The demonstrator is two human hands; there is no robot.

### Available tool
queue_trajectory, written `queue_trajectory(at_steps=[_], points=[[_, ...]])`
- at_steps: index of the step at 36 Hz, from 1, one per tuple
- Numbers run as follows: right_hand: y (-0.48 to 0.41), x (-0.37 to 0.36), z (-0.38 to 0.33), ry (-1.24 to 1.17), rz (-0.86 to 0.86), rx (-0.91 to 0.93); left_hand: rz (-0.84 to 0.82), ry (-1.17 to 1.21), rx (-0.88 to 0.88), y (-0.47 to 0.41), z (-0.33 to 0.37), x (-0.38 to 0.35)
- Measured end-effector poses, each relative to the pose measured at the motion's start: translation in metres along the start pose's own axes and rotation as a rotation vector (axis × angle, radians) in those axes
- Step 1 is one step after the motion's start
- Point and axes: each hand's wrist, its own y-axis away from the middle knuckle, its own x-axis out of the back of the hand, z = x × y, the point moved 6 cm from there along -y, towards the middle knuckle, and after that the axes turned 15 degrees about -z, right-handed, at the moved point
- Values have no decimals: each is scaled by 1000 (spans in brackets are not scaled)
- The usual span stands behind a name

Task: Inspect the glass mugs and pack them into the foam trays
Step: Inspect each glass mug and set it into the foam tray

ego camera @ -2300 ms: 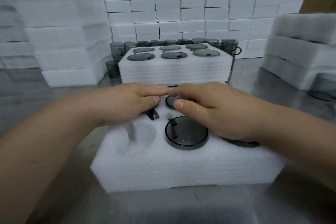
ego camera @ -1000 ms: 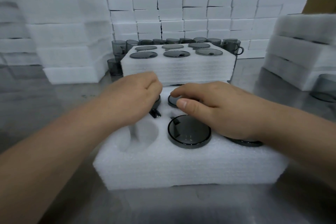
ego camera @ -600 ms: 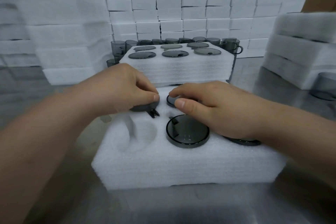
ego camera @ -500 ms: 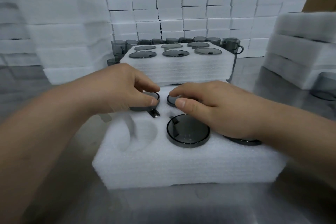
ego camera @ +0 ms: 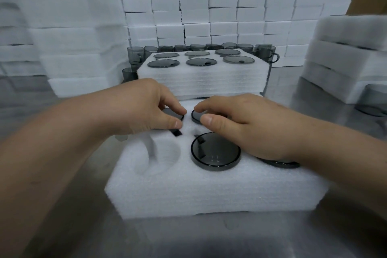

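A white foam tray point(ego camera: 209, 192) lies in front of me on the steel table. Its front-left pocket point(ego camera: 161, 156) holds nothing. A grey glass mug point(ego camera: 215, 151) sits mouth-up in the front-middle pocket. Another mug point(ego camera: 280, 163) in the front-right pocket is mostly hidden under my right wrist. My left hand point(ego camera: 134, 109) grips the rim of the back-left mug point(ego camera: 179, 116) between thumb and curled fingers; the mug's handle point(ego camera: 176, 132) pokes out below. My right hand point(ego camera: 247, 125) rests with relaxed fingers on the back-middle mug point(ego camera: 195, 117).
Right behind stands a second foam tray point(ego camera: 201, 81) filled with several mugs. Loose grey mugs point(ego camera: 136, 54) are lined up behind it. Foam stacks rise at left point(ego camera: 79, 65) and right point(ego camera: 345, 58); another mug point(ego camera: 374, 102) sits at the right edge.
My left hand went from lying flat on the back-left mug to curling its fingers and thumb round the rim. My right hand has stayed where it was.
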Motion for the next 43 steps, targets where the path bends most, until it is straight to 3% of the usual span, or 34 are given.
queue_trajectory(at_steps=[6, 10, 15, 18, 23, 27, 31, 36, 43], points=[[-1, 0, 0, 1, 2, 6, -7, -11, 1, -2, -1, 0], [-1, 0, 1, 6, 7, 12, 29, 103, -7, 1, -4, 0], [-1, 0, 1, 6, 17, 30, 307, 136, -12, 2, 4, 2], [-1, 1, 1, 10, 23, 35, 358, 189, -68, 6, 13, 2], [0, 6, 4, -23, 116, 53, 108, 292, -166, 3, 24, -19], [3, 10, 5, -46, 195, 69, -112, 128, -200, -8, 31, -42], [2, 13, 7, -92, 249, 78, -164, -22, -218, -8, 33, -46], [6, 20, 10, -174, 369, 105, -198, -229, -102, -4, 31, -50], [12, 29, 18, -339, 547, 144, -186, -288, -38, -5, 29, -50]])
